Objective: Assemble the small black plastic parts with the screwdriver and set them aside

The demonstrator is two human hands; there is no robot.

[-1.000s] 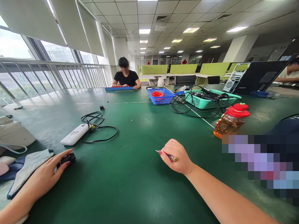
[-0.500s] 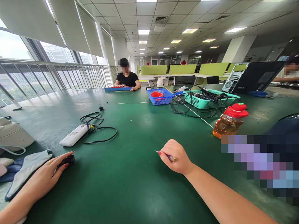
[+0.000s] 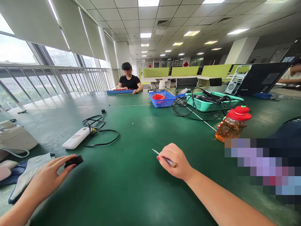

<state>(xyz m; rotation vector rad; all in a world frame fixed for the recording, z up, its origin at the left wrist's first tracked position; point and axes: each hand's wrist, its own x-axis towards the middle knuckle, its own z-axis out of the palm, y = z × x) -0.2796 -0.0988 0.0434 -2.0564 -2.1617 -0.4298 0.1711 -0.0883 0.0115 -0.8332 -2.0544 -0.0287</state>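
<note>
My left hand (image 3: 48, 177) is closed on a small black block (image 3: 75, 161), gripped between the fingers and thumb above the green table. What kind of part the block is, I cannot make out. My right hand (image 3: 176, 161) is wrapped round a slim pen-like tool (image 3: 169, 162) with a patterned handle, a gold-coloured end and a thin silvery tip pointing left. Its exact kind is not clear, as the fingers cover part of it. The two hands are well apart, with bare green tabletop between them.
Beyond my left hand lie a white power bank (image 3: 77, 138) with a black cable and a folded cloth (image 3: 30, 169). Past my right hand stand a red-lidded bottle (image 3: 231, 125), a blue basket (image 3: 162, 102) and a teal basket (image 3: 204, 106) of cables. A person (image 3: 129, 82) sits opposite.
My left hand has moved right with the black block, which now shows more beyond the fingers. More of the pen-like tool's silvery tip shows, further left. The camera view has shifted slightly.
</note>
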